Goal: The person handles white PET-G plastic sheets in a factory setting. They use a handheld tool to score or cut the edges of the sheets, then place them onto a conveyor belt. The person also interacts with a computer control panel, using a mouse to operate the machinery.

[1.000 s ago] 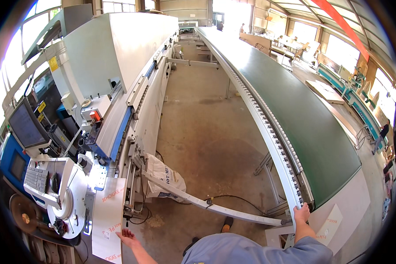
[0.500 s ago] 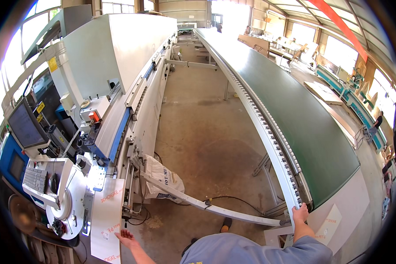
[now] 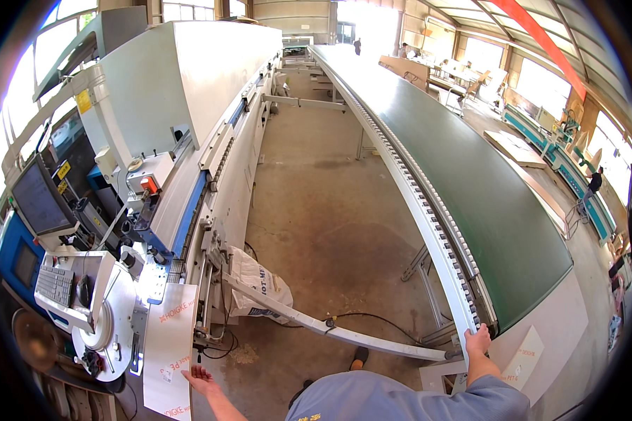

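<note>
Our left hand (image 3: pixel 202 379) lies open, palm up, fingertips touching the lower edge of the white panel (image 3: pixel 168 351) resting at the machine (image 3: pixel 189 105) infeed. Our right hand (image 3: pixel 478 341) curls over the end of the green conveyor (image 3: pixel 484 189), gripping its corner beside the roller rail (image 3: pixel 435 231).

The person wore a grey-blue short-sleeved shirt (image 3: pixel 407 398) with a small yellow marking near its lower edge; both forearms were bare, the hands ungloved, and a dark shoe (image 3: pixel 359 358) with an orange tip showed
</note>
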`<state>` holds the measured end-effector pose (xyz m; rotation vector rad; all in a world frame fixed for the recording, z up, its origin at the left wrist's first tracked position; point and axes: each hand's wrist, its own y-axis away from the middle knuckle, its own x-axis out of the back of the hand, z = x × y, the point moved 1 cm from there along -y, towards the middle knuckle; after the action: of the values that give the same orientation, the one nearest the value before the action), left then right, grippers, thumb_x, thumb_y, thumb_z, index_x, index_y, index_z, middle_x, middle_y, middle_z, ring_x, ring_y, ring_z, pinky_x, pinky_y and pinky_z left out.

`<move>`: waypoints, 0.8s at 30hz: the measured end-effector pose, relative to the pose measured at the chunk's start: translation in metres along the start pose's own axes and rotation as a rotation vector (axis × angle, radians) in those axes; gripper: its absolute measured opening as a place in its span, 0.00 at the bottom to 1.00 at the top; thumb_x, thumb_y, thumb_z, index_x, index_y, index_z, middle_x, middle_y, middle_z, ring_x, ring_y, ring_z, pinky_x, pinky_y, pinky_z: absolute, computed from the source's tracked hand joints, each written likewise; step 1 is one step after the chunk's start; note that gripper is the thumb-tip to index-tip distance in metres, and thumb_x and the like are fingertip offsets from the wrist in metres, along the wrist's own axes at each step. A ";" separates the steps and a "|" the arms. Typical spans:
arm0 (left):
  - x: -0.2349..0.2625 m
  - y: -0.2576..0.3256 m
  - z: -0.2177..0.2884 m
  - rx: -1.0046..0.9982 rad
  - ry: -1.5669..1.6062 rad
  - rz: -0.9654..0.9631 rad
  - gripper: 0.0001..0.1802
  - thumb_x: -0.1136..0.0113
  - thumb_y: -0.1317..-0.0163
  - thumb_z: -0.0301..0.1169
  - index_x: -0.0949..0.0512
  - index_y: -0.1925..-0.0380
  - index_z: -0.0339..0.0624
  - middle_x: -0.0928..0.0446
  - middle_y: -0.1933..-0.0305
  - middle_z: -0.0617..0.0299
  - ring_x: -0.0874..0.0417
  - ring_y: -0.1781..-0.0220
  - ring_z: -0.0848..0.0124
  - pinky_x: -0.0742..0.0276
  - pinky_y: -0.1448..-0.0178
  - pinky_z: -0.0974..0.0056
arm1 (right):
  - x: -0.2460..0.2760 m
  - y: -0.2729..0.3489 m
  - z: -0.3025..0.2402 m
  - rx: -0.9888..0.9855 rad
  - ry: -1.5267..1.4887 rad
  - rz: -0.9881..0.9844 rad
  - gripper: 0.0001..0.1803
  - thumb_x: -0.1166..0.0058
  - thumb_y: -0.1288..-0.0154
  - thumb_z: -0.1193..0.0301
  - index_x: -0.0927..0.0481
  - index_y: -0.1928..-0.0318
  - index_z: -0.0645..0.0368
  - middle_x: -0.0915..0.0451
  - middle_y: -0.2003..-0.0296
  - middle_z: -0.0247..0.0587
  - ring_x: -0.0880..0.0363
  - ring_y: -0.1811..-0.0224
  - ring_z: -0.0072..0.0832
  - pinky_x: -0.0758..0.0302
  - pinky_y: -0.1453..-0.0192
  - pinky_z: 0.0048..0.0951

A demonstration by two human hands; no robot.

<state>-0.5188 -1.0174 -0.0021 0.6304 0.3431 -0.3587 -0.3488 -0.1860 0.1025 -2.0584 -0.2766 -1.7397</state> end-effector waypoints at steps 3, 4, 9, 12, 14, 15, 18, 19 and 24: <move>0.000 0.001 0.001 -0.002 0.002 -0.002 0.29 0.43 0.39 0.64 0.21 0.66 0.47 0.20 0.71 0.70 0.24 0.74 0.80 0.34 0.73 0.76 | -0.001 0.000 0.000 0.004 -0.002 0.002 0.28 0.35 0.47 0.57 0.29 0.53 0.60 0.22 0.55 0.50 0.23 0.49 0.49 0.27 0.45 0.47; -0.001 0.001 0.002 -0.002 0.001 0.000 0.29 0.43 0.38 0.64 0.21 0.66 0.47 0.20 0.71 0.70 0.24 0.74 0.80 0.34 0.73 0.76 | -0.002 0.000 0.001 0.005 -0.002 0.002 0.28 0.35 0.47 0.57 0.29 0.53 0.60 0.22 0.55 0.50 0.23 0.49 0.49 0.27 0.45 0.47; -0.002 0.002 0.001 0.000 0.001 0.018 0.30 0.42 0.38 0.64 0.20 0.65 0.46 0.20 0.71 0.70 0.24 0.74 0.80 0.34 0.74 0.75 | 0.002 0.000 0.000 0.006 0.008 -0.008 0.28 0.36 0.46 0.57 0.29 0.52 0.61 0.22 0.55 0.51 0.23 0.49 0.48 0.27 0.45 0.47; -0.003 0.005 0.004 0.009 0.013 0.014 0.28 0.43 0.37 0.63 0.22 0.67 0.48 0.21 0.73 0.72 0.25 0.75 0.81 0.36 0.75 0.76 | 0.002 0.000 -0.001 0.007 0.014 -0.007 0.28 0.36 0.46 0.56 0.29 0.52 0.61 0.22 0.55 0.51 0.23 0.49 0.48 0.27 0.45 0.47; -0.001 0.001 0.002 0.005 0.007 0.006 0.29 0.43 0.37 0.63 0.21 0.66 0.46 0.21 0.72 0.70 0.25 0.75 0.80 0.35 0.75 0.76 | 0.001 0.000 -0.001 0.005 0.021 -0.003 0.28 0.36 0.46 0.56 0.29 0.52 0.61 0.22 0.55 0.50 0.23 0.49 0.48 0.27 0.45 0.47; 0.001 -0.001 0.001 0.002 0.004 0.003 0.29 0.43 0.37 0.63 0.21 0.66 0.46 0.20 0.71 0.69 0.25 0.75 0.79 0.35 0.74 0.75 | 0.000 -0.001 0.000 0.004 0.026 -0.001 0.28 0.36 0.46 0.56 0.29 0.52 0.60 0.22 0.55 0.50 0.23 0.49 0.48 0.27 0.45 0.47; 0.001 -0.001 0.001 -0.005 0.003 -0.007 0.29 0.44 0.36 0.62 0.21 0.66 0.45 0.20 0.71 0.69 0.25 0.75 0.79 0.34 0.74 0.75 | -0.001 -0.001 0.000 -0.001 0.030 -0.003 0.28 0.36 0.46 0.57 0.29 0.52 0.60 0.22 0.55 0.50 0.22 0.49 0.48 0.27 0.45 0.47; 0.001 -0.002 0.001 -0.005 0.005 -0.006 0.29 0.44 0.36 0.62 0.22 0.66 0.45 0.20 0.71 0.69 0.25 0.75 0.79 0.34 0.75 0.75 | -0.001 -0.001 0.000 -0.003 0.029 -0.004 0.28 0.36 0.46 0.57 0.29 0.52 0.60 0.22 0.55 0.50 0.22 0.49 0.48 0.26 0.45 0.47; 0.001 0.001 0.002 -0.001 0.015 0.008 0.28 0.44 0.36 0.62 0.22 0.66 0.46 0.21 0.72 0.69 0.25 0.75 0.79 0.34 0.74 0.75 | 0.003 0.000 -0.004 0.003 0.022 -0.006 0.26 0.35 0.47 0.57 0.29 0.54 0.60 0.21 0.56 0.50 0.22 0.50 0.48 0.26 0.46 0.47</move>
<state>-0.5169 -1.0183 -0.0008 0.6337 0.3549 -0.3459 -0.3513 -0.1881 0.1062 -2.0373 -0.2791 -1.7631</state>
